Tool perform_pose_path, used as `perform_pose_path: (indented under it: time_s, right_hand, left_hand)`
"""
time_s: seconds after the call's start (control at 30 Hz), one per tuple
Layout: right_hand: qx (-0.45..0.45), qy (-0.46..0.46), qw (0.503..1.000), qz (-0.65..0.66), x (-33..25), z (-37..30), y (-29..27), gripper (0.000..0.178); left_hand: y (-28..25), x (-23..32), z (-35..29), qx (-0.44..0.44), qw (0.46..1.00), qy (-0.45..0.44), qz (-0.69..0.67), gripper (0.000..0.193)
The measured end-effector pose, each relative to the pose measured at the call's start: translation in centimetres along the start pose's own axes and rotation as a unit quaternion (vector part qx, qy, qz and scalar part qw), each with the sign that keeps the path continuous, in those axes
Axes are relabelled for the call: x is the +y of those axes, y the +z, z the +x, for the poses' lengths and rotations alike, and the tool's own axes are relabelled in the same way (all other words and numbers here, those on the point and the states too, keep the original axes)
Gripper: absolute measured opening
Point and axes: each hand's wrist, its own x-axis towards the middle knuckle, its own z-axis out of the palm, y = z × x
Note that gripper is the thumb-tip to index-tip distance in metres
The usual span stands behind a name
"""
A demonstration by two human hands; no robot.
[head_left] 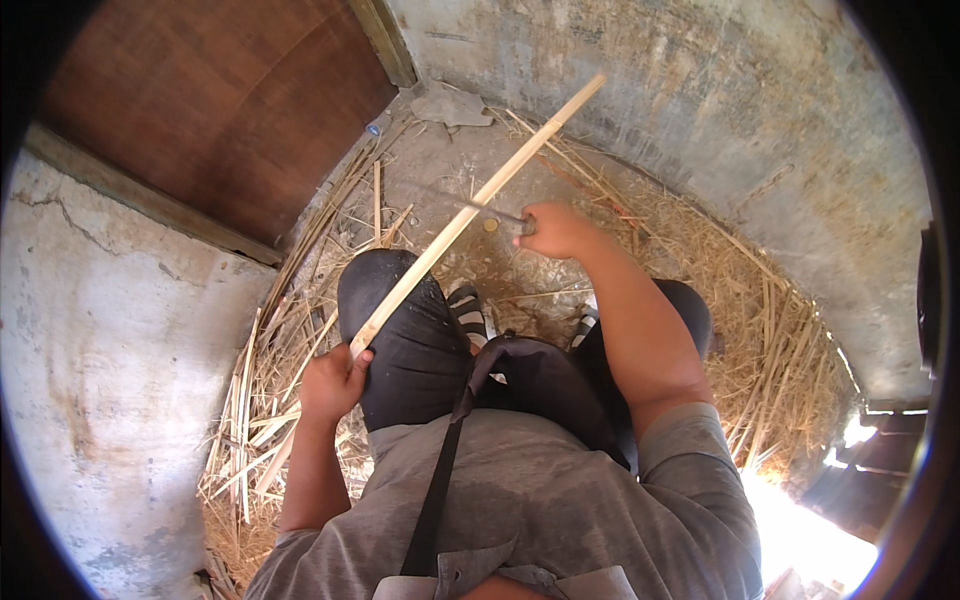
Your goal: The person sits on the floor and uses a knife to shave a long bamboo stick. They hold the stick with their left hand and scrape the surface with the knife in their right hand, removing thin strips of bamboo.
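Note:
My left hand [333, 382] is closed round the lower end of a long pale bamboo strip [460, 222], beside my left knee. The strip slants up and to the right, past my knee, its far end in the air in front of the wall. My right hand [558, 230] is closed on the handle of a knife [507, 216]. Its thin dark blade points left and crosses the strip near mid-length. The blade's tip is smeared by motion, and I cannot tell whether the blade touches the strip.
Split bamboo strips [245, 420] and shavings lie along the left wall [110, 350]. More shavings [760, 340] pile up at the right, below the stained wall [700, 90]. A brown wooden door panel [220, 100] stands at the upper left. A black strap [437, 500] crosses my grey shirt.

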Motion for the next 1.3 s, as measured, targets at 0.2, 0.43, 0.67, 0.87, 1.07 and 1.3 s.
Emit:
perform_pose_path:
  time_s: [0.2,0.43,0.67,0.87,1.07,1.3]
  right_hand:
    - [0.021,0.017,1.0,-0.004,-0.1,0.0,-0.1,0.049]
    - [-0.066,-0.085,0.993,-0.041,-3.5,-0.4,2.1,0.047]
    - [-0.085,-0.068,0.994,-0.019,-3.4,-0.2,0.7,0.047]
    - [0.015,0.005,1.0,0.022,0.9,0.7,0.6,0.051]
    - [0.015,-0.015,1.0,0.004,0.1,0.5,0.5,0.05]
    - [-0.053,-0.066,0.996,-0.012,-2.0,0.0,1.3,0.049]
  left_hand:
    - [0.1,0.2,0.0,0.011,1.0,0.0,0.011,0.058]
    - [0.2,-0.2,0.2,0.002,1.0,0.004,-0.013,0.058]
    - [0.2,-0.3,0.0,-0.001,1.0,-0.001,-0.017,0.057]
    - [0.1,0.0,0.3,-0.008,1.0,-0.006,-0.015,0.058]
    - [0.3,-0.3,0.3,-0.008,1.0,-0.004,-0.019,0.059]
    - [0.5,-0.5,0.3,-0.003,0.998,-0.003,-0.064,0.06]
